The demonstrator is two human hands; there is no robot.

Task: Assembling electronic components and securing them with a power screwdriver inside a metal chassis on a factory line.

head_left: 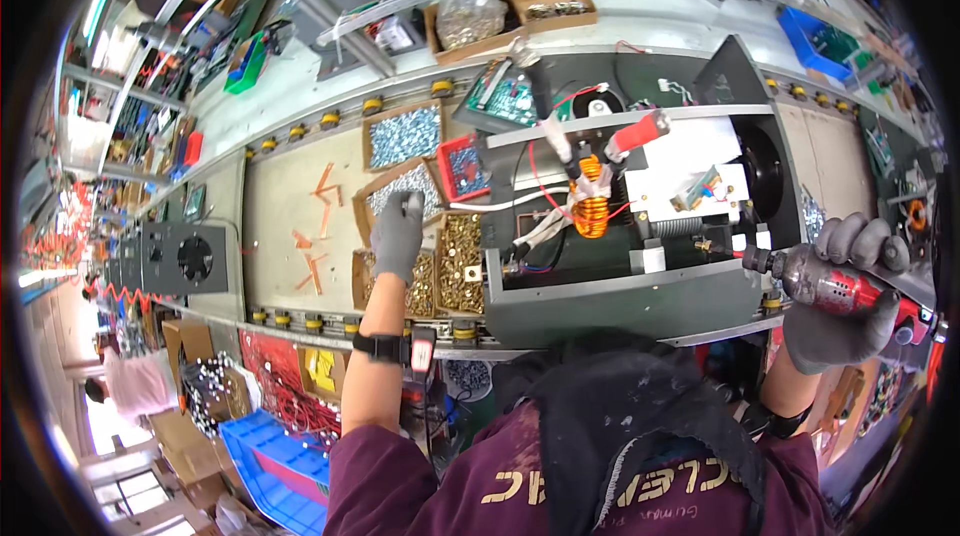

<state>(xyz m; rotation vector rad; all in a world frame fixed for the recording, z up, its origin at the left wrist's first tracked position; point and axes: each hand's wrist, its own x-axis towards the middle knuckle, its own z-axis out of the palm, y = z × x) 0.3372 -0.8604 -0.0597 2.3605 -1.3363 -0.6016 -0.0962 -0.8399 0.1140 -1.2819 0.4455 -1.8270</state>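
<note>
My left hand [398,239], in a grey glove, reaches into a cardboard box of small silver screws [395,188]. Its fingers are pinched together; whatever is between them is too small to make out. In my right hand [840,338], also gloved, is a red and black power screwdriver [825,281], its bit pointing left at the right end of an open dark metal case [620,306]. Inside that case sit a copper-wound coil [590,201], a white plate [690,186], and thick cables, one with a red sleeve [640,134]. The bit's tip is near some brass-coloured fittings.
Boxes of brass nuts [462,261], a box of silver fasteners [403,136] and a red tray [465,166] stand left of the case. Orange strips [325,198] lie farther left. Another dark case [180,258] stands beyond them. A blue bin [265,466] is below the line.
</note>
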